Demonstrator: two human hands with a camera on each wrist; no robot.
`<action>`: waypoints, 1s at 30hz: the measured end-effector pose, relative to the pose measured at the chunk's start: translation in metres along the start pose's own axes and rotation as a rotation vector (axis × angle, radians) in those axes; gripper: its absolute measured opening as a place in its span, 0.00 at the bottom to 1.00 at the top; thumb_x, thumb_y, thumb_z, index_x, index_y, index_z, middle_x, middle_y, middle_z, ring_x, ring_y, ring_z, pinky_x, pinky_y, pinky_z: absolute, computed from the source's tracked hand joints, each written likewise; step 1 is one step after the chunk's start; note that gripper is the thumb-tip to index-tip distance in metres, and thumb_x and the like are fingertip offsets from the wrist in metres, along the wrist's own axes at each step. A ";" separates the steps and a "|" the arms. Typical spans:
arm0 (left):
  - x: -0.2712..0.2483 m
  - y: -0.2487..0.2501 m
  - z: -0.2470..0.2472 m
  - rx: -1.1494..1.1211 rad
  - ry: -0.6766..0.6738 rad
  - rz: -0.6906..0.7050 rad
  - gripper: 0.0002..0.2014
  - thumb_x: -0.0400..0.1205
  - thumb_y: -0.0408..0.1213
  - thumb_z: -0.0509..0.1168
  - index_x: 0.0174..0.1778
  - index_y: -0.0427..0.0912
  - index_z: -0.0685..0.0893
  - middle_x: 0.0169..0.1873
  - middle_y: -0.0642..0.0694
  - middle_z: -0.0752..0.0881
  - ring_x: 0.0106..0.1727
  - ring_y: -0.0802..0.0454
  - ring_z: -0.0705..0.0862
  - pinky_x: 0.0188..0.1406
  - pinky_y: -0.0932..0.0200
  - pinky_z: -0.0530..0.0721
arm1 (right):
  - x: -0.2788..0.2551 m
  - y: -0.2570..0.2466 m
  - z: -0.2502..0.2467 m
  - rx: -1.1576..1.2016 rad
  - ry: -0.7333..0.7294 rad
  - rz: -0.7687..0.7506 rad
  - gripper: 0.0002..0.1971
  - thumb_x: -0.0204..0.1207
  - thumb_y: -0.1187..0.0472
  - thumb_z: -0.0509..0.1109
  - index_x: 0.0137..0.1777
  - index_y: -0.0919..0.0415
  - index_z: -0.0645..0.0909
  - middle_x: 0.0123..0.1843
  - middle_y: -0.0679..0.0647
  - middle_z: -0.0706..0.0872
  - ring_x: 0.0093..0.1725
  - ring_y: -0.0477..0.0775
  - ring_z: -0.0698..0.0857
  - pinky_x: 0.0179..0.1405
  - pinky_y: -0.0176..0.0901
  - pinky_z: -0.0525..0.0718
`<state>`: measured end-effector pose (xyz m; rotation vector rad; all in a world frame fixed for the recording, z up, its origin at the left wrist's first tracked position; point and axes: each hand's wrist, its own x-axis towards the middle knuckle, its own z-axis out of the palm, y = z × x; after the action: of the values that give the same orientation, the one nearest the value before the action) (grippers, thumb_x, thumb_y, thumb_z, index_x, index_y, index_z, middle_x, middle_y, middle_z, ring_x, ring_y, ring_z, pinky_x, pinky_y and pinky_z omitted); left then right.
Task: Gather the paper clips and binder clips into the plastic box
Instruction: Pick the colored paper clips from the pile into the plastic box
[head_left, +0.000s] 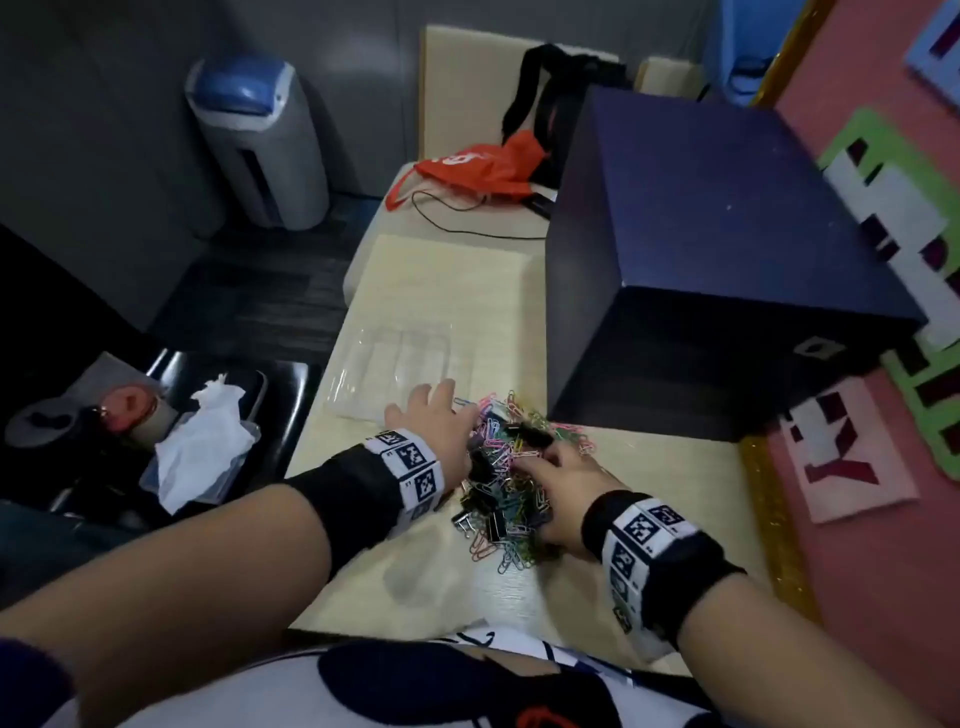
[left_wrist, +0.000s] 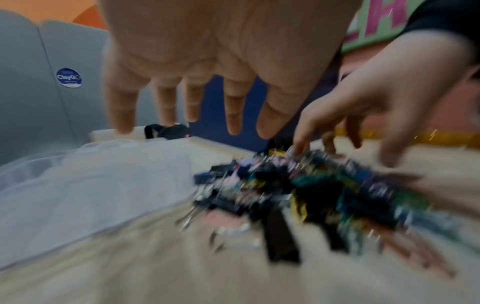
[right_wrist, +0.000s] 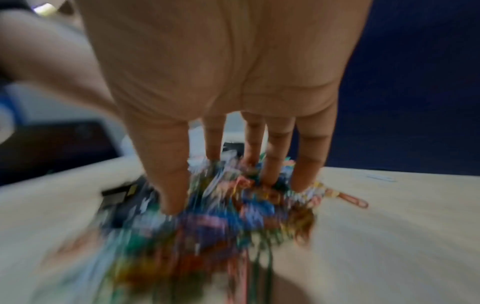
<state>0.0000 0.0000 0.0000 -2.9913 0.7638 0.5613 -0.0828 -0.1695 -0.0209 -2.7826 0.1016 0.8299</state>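
My right hand (head_left: 558, 491) has its fingers (right_wrist: 278, 152) spread and straight, tips sunk into the clip pile (head_left: 511, 470) on the desk (head_left: 649, 499). My left hand (head_left: 441, 418) fingers are spread at the pile's left edge, just beside the clear plastic box (head_left: 395, 364).

Paper clips (head_left: 511, 470) are mixed pink, green, blue, yellow and silver; binder clips (head_left: 496, 521) among them are black. Plastic box (head_left: 397, 364), at ten o'clock from the pile, is clear and colourless on a pale beige table (head_left: 665, 499). Wristbands (head_left: 410, 470) are black with white panels of black square-code markings; the large box (head_left: 717, 249) at one o'clock is dark navy.
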 end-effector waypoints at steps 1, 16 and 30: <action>0.000 -0.002 0.001 0.020 -0.054 -0.043 0.23 0.78 0.45 0.64 0.70 0.54 0.70 0.78 0.43 0.59 0.78 0.40 0.60 0.71 0.33 0.67 | -0.002 -0.002 0.003 -0.019 -0.044 0.003 0.45 0.67 0.49 0.77 0.78 0.32 0.54 0.81 0.49 0.51 0.78 0.65 0.62 0.73 0.59 0.73; -0.002 0.066 0.037 0.091 -0.015 0.308 0.25 0.78 0.49 0.64 0.71 0.47 0.71 0.68 0.44 0.72 0.68 0.41 0.70 0.64 0.41 0.73 | -0.002 0.036 0.023 0.169 0.271 0.119 0.19 0.73 0.70 0.62 0.63 0.57 0.76 0.65 0.57 0.71 0.61 0.62 0.78 0.60 0.43 0.75; 0.010 0.076 0.030 0.177 -0.083 0.404 0.13 0.80 0.26 0.59 0.61 0.35 0.77 0.52 0.37 0.79 0.51 0.36 0.83 0.42 0.46 0.83 | 0.003 0.040 0.027 0.275 0.237 0.333 0.37 0.73 0.44 0.72 0.78 0.56 0.62 0.74 0.57 0.64 0.73 0.61 0.67 0.72 0.51 0.71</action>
<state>-0.0376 -0.0690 -0.0253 -2.6435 1.3438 0.5825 -0.0995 -0.2016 -0.0527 -2.6207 0.6814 0.5000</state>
